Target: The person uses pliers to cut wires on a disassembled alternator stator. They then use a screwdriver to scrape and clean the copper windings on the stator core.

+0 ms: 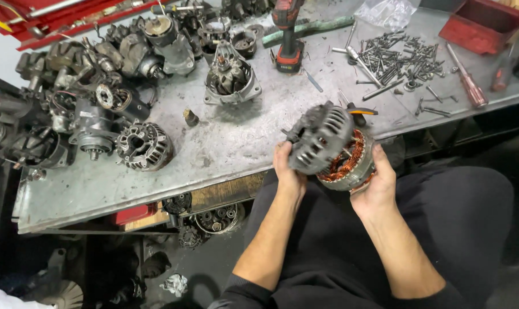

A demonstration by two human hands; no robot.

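Item held: alternator (pixel 332 147), partly split, above your lap and just off the near edge of the metal workbench (pixel 231 143).

Left hand (pixel 288 171): closed around the dark slotted end housing (pixel 316 137), thumb side up, fingers wrapped over its near rim. Forearm bare, rising from lower left, wrist bent slightly back.

Right hand (pixel 377 180): cupped under and around the stator ring (pixel 351 163), palm up, copper windings showing between the two halves. Forearm bare, rising from lower right; elbow low, near the thigh.

Handling note: the housing sits tilted off the stator, open on the right side. To part them cleanly, keep your right palm as the steady cradle and draw with your left along the shaft line rather than levering sideways; keep fingertips on the iron ring, off the copper. Whether any through-bolt remains in place cannot be told from here, so check the far side.

Beyond your hands, on the bench: screwdriver with an orange-and-black handle (pixel 359 111), just past the alternator; pile of loose bolts (pixel 394 60) further off to the right; cordless driver (pixel 287 34) standing straight ahead; open alternator shell (pixel 231 77) beside it.

Left of your left hand: round finned end cover (pixel 145 146), then a heap of dismantled alternators (pixel 87 74) at the far left.

Under the bench, below your left hand: more housings (pixel 213 217) on a shelf.
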